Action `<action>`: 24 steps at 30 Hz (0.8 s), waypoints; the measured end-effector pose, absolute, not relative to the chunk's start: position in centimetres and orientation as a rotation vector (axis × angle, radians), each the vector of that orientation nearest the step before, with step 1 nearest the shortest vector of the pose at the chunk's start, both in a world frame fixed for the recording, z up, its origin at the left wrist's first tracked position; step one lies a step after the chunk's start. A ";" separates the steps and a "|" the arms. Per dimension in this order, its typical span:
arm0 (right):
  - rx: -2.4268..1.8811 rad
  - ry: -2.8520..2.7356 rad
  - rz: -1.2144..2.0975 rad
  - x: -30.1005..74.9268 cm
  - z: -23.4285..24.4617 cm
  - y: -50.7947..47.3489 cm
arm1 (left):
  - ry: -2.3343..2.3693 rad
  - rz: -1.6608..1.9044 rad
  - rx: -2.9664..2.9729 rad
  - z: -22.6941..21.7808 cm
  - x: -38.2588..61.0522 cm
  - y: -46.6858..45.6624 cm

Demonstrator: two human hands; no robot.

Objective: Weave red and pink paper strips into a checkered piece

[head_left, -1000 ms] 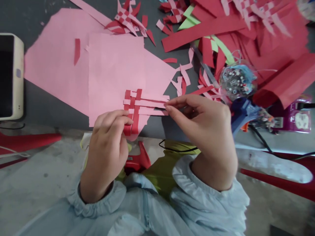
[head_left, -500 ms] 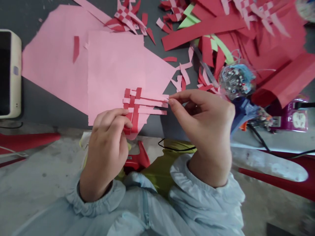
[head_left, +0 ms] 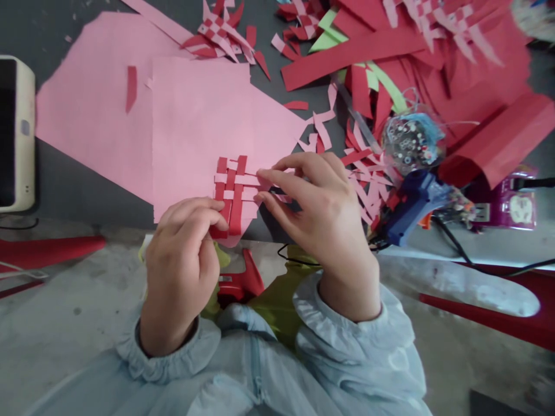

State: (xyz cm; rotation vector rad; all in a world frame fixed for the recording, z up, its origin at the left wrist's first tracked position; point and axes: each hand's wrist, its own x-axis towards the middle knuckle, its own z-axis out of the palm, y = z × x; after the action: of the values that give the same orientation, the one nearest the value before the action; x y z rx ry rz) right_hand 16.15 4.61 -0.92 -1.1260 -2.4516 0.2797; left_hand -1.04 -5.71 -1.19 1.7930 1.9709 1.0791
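At the near edge of the table: two hands on a little woven paper piece (head_left: 232,193)

It's red and pink strips, held just above the big pink sheet (head_left: 195,115). The left hand (head_left: 182,260) has its fingers pinched tight on the red strips at the bottom. The right hand (head_left: 321,214) has thumb and forefinger a bit apart, tips on the pink strips (can't tell if it's really gripping them). A blue glue gun (head_left: 411,202) lies just beside that hand, near the red paper scraps (head_left: 455,58).
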 end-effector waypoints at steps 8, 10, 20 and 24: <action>-1.111 -2.445 0.320 16.2 -1.1 4.8 | 1.935 1.259 1.696 -1.0 -1.0 -5.8; -1.106 -2.444 0.328 16.3 -1.1 4.8 | 1.927 1.271 1.694 -1.0 -1.1 -5.8; -1.076 -2.451 0.389 16.7 -0.9 4.9 | 1.968 1.297 1.675 -1.1 -0.9 -5.8; -1.086 -2.441 0.396 16.7 -0.9 4.8 | 2.059 1.245 1.640 -1.0 -0.8 -5.8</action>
State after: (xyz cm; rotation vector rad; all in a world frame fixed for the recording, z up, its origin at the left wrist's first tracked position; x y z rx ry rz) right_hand 16.70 4.85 -0.90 -1.0857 -2.4411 0.3962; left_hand -0.80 -5.80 -0.99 1.6404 2.0588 1.2449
